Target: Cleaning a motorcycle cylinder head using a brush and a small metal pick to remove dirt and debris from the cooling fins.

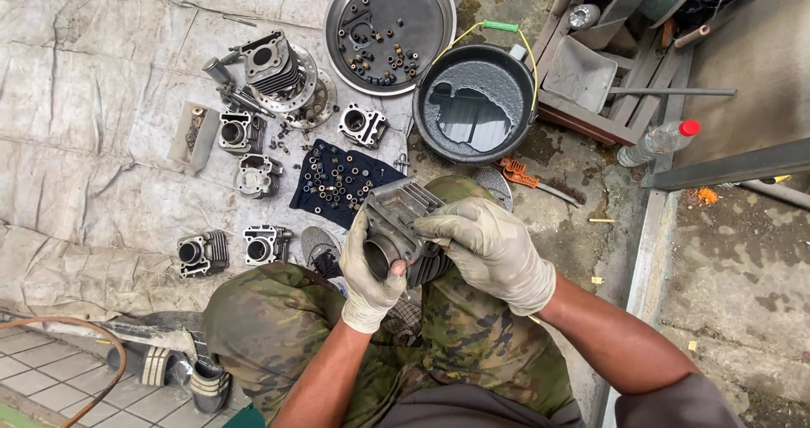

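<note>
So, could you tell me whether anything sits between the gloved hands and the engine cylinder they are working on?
Nothing visible does. The left hand grips the finned engine cylinder at its open bore end, and the right hand lies over its top. Both gloves touch the metal directly, above the person's lap.

Grey tarp (101, 99) on floor, engine cylinders (202, 253), round tray (337, 6), black basin (426, 124)

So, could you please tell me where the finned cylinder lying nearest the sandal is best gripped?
Probably across the finned cylinder's two finned flanks, coming straight down from above. It lies free on the tarp with its bore facing up, and the ridged fins should resist slipping.
</note>
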